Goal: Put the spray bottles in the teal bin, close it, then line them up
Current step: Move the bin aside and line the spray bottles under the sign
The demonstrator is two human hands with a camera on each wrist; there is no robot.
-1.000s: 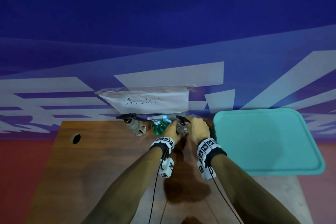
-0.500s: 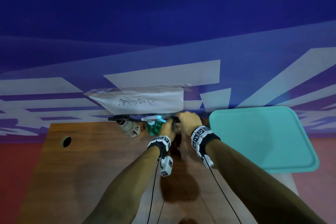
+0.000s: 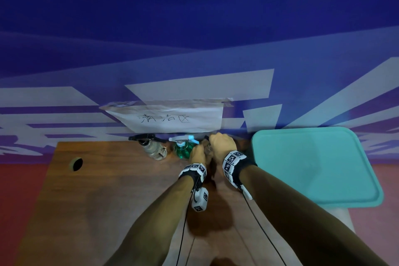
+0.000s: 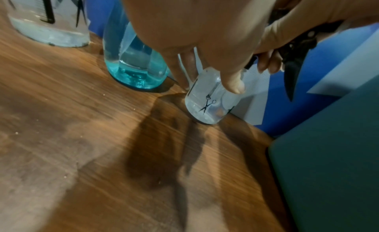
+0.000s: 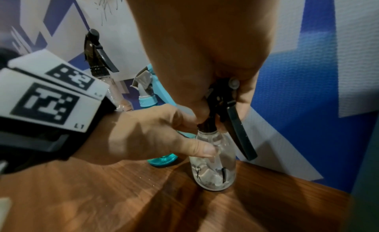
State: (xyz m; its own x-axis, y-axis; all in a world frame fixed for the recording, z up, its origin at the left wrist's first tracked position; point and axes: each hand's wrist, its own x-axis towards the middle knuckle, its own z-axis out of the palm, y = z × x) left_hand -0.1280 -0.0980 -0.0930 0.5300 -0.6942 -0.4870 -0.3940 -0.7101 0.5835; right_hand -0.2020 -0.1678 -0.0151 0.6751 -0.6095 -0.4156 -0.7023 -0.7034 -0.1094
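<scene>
- Here, at the back edge of the brown wooden bench: small clear spray bottle with black trigger head, upright, base touching the wood.
- Left hand wrapped round the clear body, thumb pressed on its front.
- Right hand clamped on the black trigger head from above.
- Just left: blue-green spray bottle with white and blue trigger, then larger clear bottle with black trigger, both upright.
- Right of the hands: teal plastic bin with closed lid.

A wooden table is carrying three spray bottles along its far edge, left of the closed teal bin sitting at its right end.
</scene>
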